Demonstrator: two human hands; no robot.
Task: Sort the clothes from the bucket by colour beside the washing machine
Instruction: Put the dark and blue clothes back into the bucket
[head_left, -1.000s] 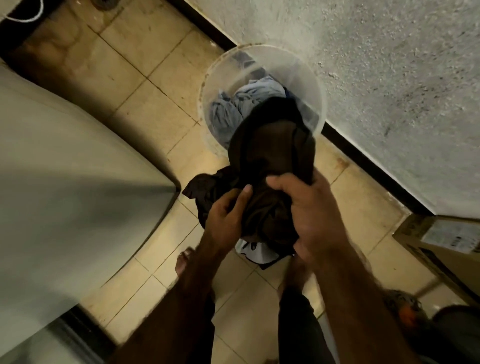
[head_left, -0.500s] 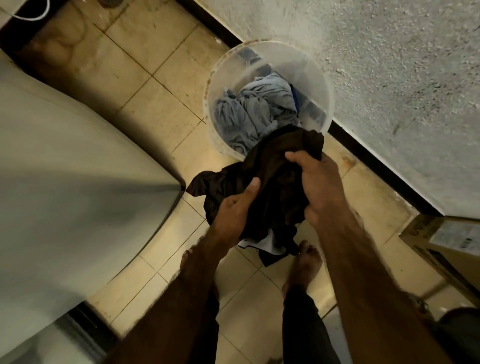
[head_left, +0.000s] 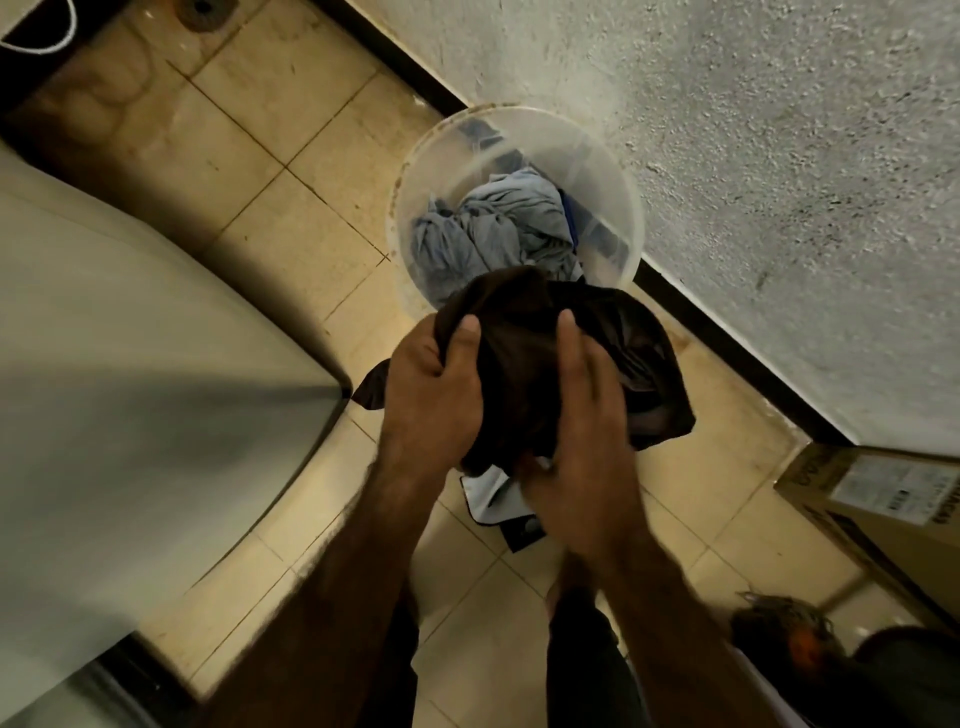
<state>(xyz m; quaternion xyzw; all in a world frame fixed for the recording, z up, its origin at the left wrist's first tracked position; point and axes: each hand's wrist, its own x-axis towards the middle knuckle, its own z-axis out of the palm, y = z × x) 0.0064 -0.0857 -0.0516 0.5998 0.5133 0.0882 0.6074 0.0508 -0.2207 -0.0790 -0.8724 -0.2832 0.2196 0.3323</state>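
Note:
A clear plastic bucket (head_left: 621, 208) stands on the tiled floor against the wall, with a crumpled grey-blue garment (head_left: 493, 234) and some darker blue cloth inside. In front of it, above the floor, both hands hold a dark brown garment (head_left: 623, 358). My left hand (head_left: 434, 389) grips its left upper edge, thumb over the cloth. My right hand (head_left: 582, 426) clutches its middle and lower part. Under the hands a white and black cloth (head_left: 493, 499) lies on the floor. The washing machine (head_left: 130, 389) fills the left side.
A cardboard box (head_left: 883, 499) sits at the right by the wall. A dark frayed object with an orange part (head_left: 795, 639) lies at the lower right. My legs and feet stand below the hands. A floor drain (head_left: 200, 8) is at the top left.
The brown garment has come fully out of the bucket toward me. My left hand moved up to its top edge, and my right hand shifted lower on the cloth.

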